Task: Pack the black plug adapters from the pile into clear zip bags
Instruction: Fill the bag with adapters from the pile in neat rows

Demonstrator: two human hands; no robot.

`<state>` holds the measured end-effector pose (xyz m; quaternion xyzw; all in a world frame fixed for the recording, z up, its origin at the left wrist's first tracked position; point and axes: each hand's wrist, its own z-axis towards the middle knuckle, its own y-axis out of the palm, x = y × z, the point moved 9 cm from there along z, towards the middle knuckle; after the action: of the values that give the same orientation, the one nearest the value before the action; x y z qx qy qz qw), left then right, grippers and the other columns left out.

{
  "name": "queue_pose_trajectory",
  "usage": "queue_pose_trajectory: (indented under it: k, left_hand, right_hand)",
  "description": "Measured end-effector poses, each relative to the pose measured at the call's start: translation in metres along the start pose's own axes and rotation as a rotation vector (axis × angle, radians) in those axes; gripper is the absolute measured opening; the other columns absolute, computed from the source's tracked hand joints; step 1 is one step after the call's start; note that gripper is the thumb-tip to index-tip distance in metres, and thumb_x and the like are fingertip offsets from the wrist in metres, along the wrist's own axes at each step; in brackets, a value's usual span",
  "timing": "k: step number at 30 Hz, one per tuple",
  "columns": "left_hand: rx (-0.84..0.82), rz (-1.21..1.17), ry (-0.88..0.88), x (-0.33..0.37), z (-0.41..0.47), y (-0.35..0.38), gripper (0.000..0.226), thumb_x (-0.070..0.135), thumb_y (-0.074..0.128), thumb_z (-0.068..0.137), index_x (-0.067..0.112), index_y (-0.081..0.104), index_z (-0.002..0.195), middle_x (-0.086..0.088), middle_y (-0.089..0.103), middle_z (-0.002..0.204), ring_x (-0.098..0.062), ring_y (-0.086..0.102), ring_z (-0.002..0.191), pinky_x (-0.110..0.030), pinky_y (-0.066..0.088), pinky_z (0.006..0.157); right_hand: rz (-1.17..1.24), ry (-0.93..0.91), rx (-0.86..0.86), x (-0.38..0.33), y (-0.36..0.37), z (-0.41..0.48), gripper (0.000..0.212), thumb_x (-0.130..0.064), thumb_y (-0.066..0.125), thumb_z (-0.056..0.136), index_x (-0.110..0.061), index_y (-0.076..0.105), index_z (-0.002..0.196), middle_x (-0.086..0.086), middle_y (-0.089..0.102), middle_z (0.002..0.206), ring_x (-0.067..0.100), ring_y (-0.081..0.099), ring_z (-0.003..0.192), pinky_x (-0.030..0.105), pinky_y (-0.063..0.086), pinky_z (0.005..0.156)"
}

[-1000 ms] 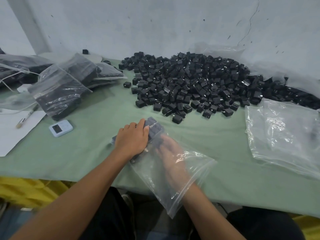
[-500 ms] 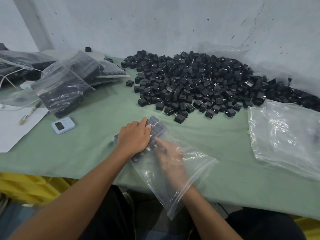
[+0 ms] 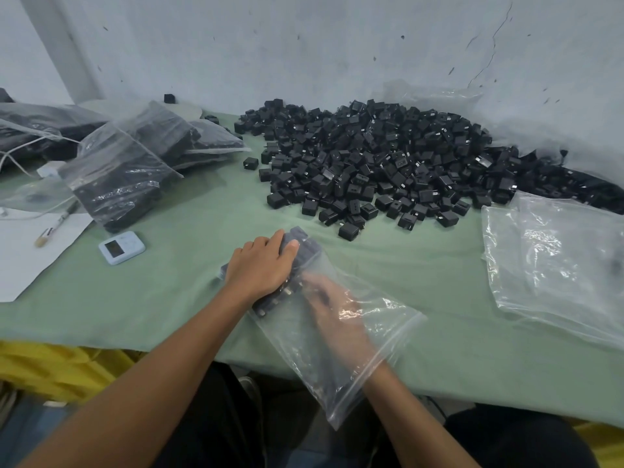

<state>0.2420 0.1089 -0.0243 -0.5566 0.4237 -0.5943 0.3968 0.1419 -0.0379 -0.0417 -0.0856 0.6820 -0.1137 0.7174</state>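
Black plug adapters [image 3: 303, 243], a row at the far end of a clear zip bag [image 3: 378, 336] on the green table [image 3: 169, 285], lie under the flat, pressing fingers of the left hand [image 3: 261, 268]; the right hand [image 3: 332, 307], blurred inside the bag, reaches lengthwise toward them, grip unreadable.

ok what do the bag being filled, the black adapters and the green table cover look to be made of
Zip bag: thin clear plastic film, glossy; it wrinkles, glints, and the right hand shows through.
Adapters: hard black plastic, mostly matte, faint sheen; some show small metal-looking prongs.
Table cover: likely cloth, matte green, with soft creases; weave not visible.
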Motion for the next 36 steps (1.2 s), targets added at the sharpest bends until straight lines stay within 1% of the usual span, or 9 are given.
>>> queue_pose_trajectory:
  k: [5, 9, 11, 15, 19, 23, 28, 32, 36]
  left_hand:
    - [0.011, 0.100, 0.017, 0.003, -0.002, 0.004, 0.065, 0.063, 0.016, 0.099, 0.028, 0.024, 0.152, -0.011, 0.045, 0.148, -0.032, 0.044, 0.131, -0.046, 0.032, 0.106]
    - [-0.002, 0.110, 0.013, 0.002, -0.001, 0.005, 0.069, 0.066, 0.017, 0.098, 0.027, 0.020, 0.155, -0.011, 0.043, 0.150, -0.032, 0.042, 0.132, -0.046, 0.031, 0.108]
    - [-0.005, 0.104, 0.009, 0.001, -0.001, 0.005, 0.070, 0.067, 0.018, 0.097, 0.028, 0.020, 0.155, -0.010, 0.042, 0.151, -0.031, 0.041, 0.132, -0.046, 0.031, 0.108]
    - [0.004, 0.114, 0.018, 0.002, 0.000, 0.006, 0.071, 0.068, 0.018, 0.097, 0.027, 0.020, 0.155, -0.010, 0.042, 0.151, -0.031, 0.041, 0.133, -0.045, 0.030, 0.108]
    - [0.003, 0.116, 0.022, 0.002, 0.000, 0.006, 0.073, 0.069, 0.016, 0.097, 0.027, 0.019, 0.156, -0.009, 0.041, 0.152, -0.031, 0.041, 0.133, -0.045, 0.030, 0.108]
    - [0.042, 0.120, 0.038, 0.001, 0.000, 0.005, 0.071, 0.069, 0.015, 0.096, 0.028, 0.022, 0.153, -0.008, 0.045, 0.148, -0.031, 0.045, 0.129, -0.044, 0.033, 0.105]
    - [0.047, 0.138, 0.047, 0.000, 0.001, 0.007, 0.070, 0.070, 0.013, 0.096, 0.029, 0.020, 0.153, -0.008, 0.045, 0.148, -0.030, 0.045, 0.129, -0.043, 0.034, 0.105]
    - [0.056, 0.141, 0.054, 0.000, 0.001, 0.007, 0.071, 0.071, 0.013, 0.096, 0.030, 0.019, 0.153, -0.007, 0.045, 0.148, -0.029, 0.045, 0.129, -0.043, 0.035, 0.105]
    - [0.055, 0.143, 0.052, -0.001, 0.003, 0.008, 0.072, 0.071, 0.013, 0.096, 0.029, 0.019, 0.154, -0.007, 0.045, 0.149, -0.029, 0.045, 0.130, -0.043, 0.035, 0.105]
  right_hand:
    - [-0.080, -0.010, -0.043, -0.007, 0.000, -0.001, 0.030, -0.018, 0.050, 0.104, -0.021, 0.062, 0.131, -0.007, 0.062, 0.131, 0.001, 0.054, 0.123, 0.026, 0.038, 0.111]
    - [-0.186, -0.008, -0.126, -0.014, -0.003, -0.012, 0.039, -0.025, 0.041, 0.107, -0.029, 0.044, 0.146, -0.022, 0.049, 0.130, -0.025, 0.044, 0.108, -0.007, 0.025, 0.092]
    - [-0.108, 0.034, -0.179, -0.004, -0.004, -0.019, 0.050, -0.010, 0.042, 0.105, -0.023, 0.029, 0.151, -0.015, 0.044, 0.128, -0.011, 0.046, 0.110, -0.008, 0.022, 0.087]
    - [-0.177, 0.104, -0.258, -0.003, -0.013, -0.033, 0.030, -0.019, 0.058, 0.100, -0.005, 0.061, 0.126, 0.007, 0.059, 0.108, 0.013, 0.061, 0.092, 0.019, 0.049, 0.084]
    - [-0.352, -0.178, -0.482, -0.019, -0.038, -0.080, 0.045, -0.015, 0.048, 0.104, -0.028, 0.043, 0.147, -0.017, 0.028, 0.154, -0.004, 0.026, 0.143, 0.019, 0.018, 0.120]
    - [-0.242, -0.030, -0.754, -0.047, -0.094, -0.099, 0.027, -0.019, 0.061, 0.097, -0.032, 0.072, 0.119, -0.013, 0.071, 0.119, 0.000, 0.063, 0.112, 0.014, 0.046, 0.096]
    - [-0.327, -0.203, -0.293, -0.087, -0.136, 0.021, 0.016, -0.022, 0.065, 0.095, -0.032, 0.075, 0.104, -0.009, 0.072, 0.091, 0.006, 0.066, 0.077, 0.022, 0.054, 0.071]
    - [-0.790, -0.203, -0.227, -0.049, -0.070, 0.138, 0.029, -0.017, 0.052, 0.098, -0.022, 0.064, 0.124, -0.001, 0.062, 0.123, 0.018, 0.057, 0.112, 0.032, 0.043, 0.100]
    - [-1.125, -0.191, -0.263, -0.005, -0.042, 0.179, 0.036, -0.030, 0.040, 0.101, -0.020, 0.056, 0.132, 0.013, 0.058, 0.123, 0.033, 0.045, 0.115, 0.041, 0.035, 0.102]
